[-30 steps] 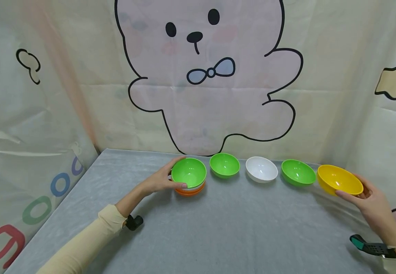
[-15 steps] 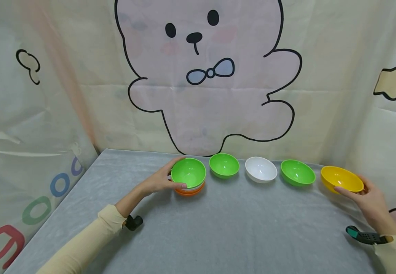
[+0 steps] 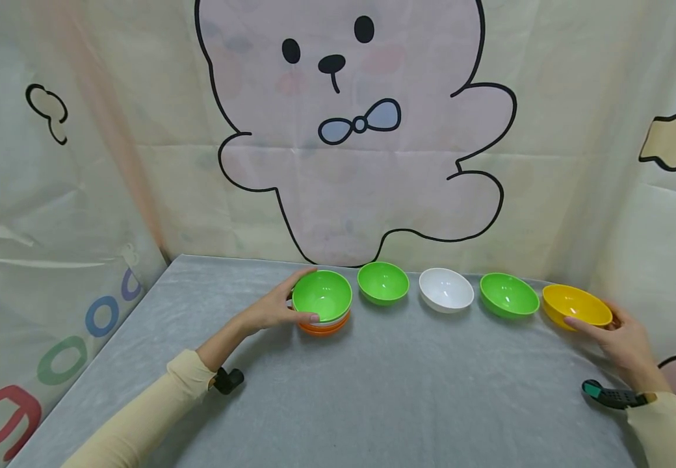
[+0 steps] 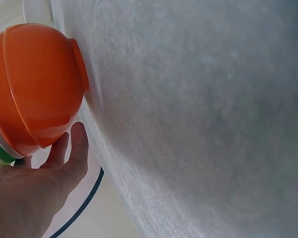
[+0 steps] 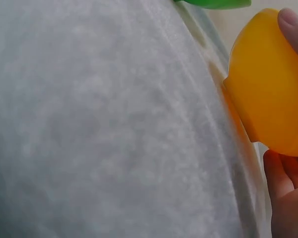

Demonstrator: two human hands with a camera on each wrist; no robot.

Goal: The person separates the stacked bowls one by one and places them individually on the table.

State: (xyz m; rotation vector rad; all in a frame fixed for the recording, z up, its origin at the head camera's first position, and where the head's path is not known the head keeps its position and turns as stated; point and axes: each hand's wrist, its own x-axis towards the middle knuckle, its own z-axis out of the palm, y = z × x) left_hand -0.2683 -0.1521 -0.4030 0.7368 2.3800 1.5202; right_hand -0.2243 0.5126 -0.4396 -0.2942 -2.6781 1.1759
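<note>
My left hand grips a stack of nested bowls from its left side, thumb at the front and fingers behind. A green bowl tops the stack, with a white rim below it and orange bowls at the bottom. The lowest one's foot stands on the cloth in the left wrist view. At the far right, my right hand holds a yellow bowl between thumb and fingers. In the right wrist view the yellow bowl's foot is close to the cloth; I cannot tell whether it touches.
Between the hands, a green bowl, a white bowl and another green bowl stand in a row along the back edge. Grey cloth covers the table. A printed curtain hangs behind it.
The yellow bowl and my right hand first shifted right and lower, then slightly back left, beside the row's right-hand green bowl. My left hand and the stack have stayed put.
</note>
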